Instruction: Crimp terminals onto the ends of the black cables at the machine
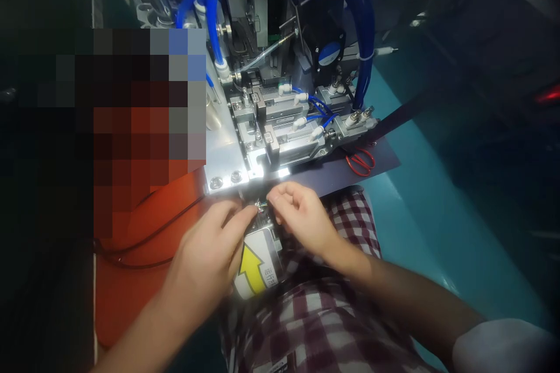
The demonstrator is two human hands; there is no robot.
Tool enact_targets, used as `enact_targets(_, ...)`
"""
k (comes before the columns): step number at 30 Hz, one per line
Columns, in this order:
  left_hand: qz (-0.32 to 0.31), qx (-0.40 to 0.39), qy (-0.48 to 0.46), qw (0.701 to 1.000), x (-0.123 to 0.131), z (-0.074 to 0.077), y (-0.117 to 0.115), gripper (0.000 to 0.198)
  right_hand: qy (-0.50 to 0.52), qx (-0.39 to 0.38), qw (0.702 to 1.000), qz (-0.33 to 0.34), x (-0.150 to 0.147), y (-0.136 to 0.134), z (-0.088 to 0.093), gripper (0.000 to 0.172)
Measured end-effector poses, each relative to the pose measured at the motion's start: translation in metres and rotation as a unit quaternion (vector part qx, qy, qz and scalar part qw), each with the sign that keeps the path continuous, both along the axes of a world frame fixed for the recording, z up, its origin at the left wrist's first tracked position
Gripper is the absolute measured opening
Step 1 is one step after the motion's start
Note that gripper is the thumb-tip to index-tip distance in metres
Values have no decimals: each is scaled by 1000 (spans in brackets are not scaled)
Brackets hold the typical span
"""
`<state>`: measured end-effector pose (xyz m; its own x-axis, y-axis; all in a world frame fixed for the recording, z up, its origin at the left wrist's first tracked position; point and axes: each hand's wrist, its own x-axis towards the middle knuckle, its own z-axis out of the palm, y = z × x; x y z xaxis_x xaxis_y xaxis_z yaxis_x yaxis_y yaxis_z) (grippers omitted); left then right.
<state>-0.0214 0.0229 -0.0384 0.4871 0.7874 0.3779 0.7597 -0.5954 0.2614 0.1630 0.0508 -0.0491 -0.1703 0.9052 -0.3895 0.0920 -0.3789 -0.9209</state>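
Note:
My left hand (210, 245) is closed, its thumb and forefinger meeting at a tiny shiny piece with thin coloured strands (261, 206); its kind is too small to make out. Just to the right, my right hand (304, 213) is closed with thumb and fingertips pinched together, and whatever they hold does not show. Both hands are over a small metal device (276, 239) that carries a white label with a yellow arrow (252, 265). My left hand covers part of the device's left side.
Ahead stands a metal machine with pneumatic cylinders (297, 148) and a thick blue hose bundle (367, 17). A bright metal plate (227, 163) borders my left hand. Red-handled scissors (361, 162) lie at right. Dark cables (149, 239) cross an orange surface (131, 297) at left.

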Motion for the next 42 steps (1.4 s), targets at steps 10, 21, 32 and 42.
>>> enact_targets(10,-6,0,-2,1000,0,-1,2,28,-75,142,987,-11,-11,-5,0,9)
enact_targets(21,-3,-10,-15,1000,0,2,2,27,101,-119,988,-11,-1,5,1,16)
enact_targets(32,-5,-6,-15,1000,0,-1,3,26,0,-8,1000,-4,-5,-13,5,16)
enact_targets(42,-12,-2,-14,1000,1,2,3,25,-120,130,983,50,3,-8,8,11)
